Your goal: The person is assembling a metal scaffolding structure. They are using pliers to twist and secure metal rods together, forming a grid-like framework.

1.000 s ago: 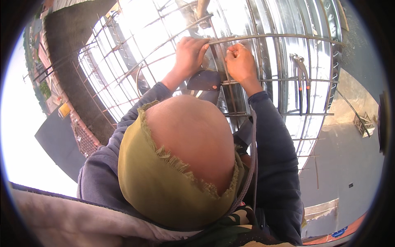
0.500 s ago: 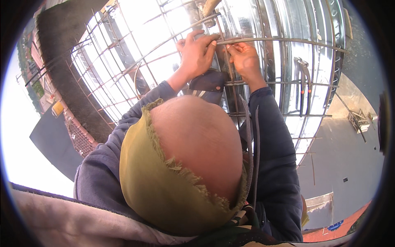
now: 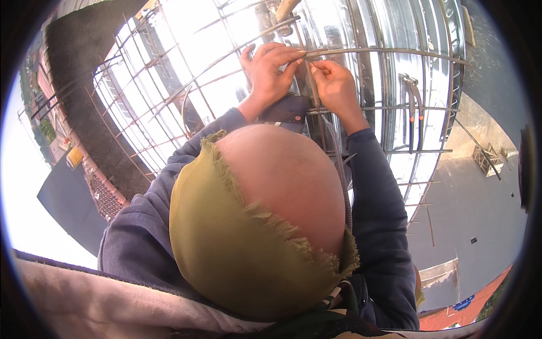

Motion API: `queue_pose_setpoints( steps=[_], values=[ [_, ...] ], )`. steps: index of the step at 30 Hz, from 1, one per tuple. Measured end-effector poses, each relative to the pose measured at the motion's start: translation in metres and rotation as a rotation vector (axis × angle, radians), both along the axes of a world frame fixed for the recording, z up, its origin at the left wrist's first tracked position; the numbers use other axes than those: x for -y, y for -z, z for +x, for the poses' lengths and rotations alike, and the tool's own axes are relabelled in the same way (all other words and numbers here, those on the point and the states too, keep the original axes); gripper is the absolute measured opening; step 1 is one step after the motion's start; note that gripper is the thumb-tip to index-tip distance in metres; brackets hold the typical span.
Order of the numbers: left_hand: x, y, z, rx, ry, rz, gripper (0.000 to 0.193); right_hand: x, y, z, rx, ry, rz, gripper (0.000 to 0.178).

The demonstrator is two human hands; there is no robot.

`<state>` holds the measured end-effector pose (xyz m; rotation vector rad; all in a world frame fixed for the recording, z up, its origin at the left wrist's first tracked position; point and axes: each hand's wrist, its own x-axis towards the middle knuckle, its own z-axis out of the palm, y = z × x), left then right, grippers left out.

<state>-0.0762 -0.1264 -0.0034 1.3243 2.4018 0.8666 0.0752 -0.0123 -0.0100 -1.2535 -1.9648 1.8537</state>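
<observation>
Steel rods cross in a grid over shiny corrugated metal sheeting. A long rod runs rightward from between my hands. At its left end, the index finger and thumb of my left hand come together in a pinch, fingertips touching the rod. Just below, my right hand pinches thumb against forefinger beside a crossing rod. Whatever lies in either pinch is too small to make out. Behind my wrists sits a dark blue thing with a round spot, partly hidden.
Cutting pliers with dark handles hang over the rods at the right. A brown wooden piece pokes in at the top. More rods stretch left toward a dark concrete band. A small wooden frame lies on the grey surface beyond.
My left index finger has stretched further right to the rod's end, the thumb closer below it. My right hand stays nearly in place, still pinching. The whole view has shifted slightly.
</observation>
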Motion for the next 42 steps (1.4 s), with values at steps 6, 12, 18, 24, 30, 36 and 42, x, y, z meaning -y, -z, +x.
queue_pose_setpoints(
  steps=[6,12,18,24,30,36,42],
  values=[
    [0.000,-0.006,0.001,-0.020,0.023,-0.019,0.016,-0.015,-0.054,-0.002,0.118,-0.479,0.518,0.012],
    [0.002,-0.008,-0.005,0.130,-0.013,-0.065,0.049,-0.018,-0.052,-0.062,0.241,-0.532,0.526,0.013],
    [-0.004,-0.002,0.001,0.017,-0.083,-0.010,0.055,-0.056,-0.060,-0.058,0.380,-0.468,0.602,0.010],
    [-0.004,-0.002,0.004,0.043,-0.121,-0.048,0.047,0.003,-0.042,0.004,0.248,-0.411,0.646,0.011],
    [-0.002,-0.012,-0.010,0.250,-0.011,0.009,0.035,0.034,-0.041,-0.032,0.143,-0.092,0.018,0.008],
    [0.003,-0.015,-0.023,0.415,0.003,-0.114,0.039,0.006,-0.040,-0.062,0.150,-0.370,0.491,0.012],
    [0.003,-0.018,-0.013,0.369,-0.010,-0.069,0.043,-0.010,-0.048,-0.055,0.343,-0.300,0.589,0.014]
  ],
)
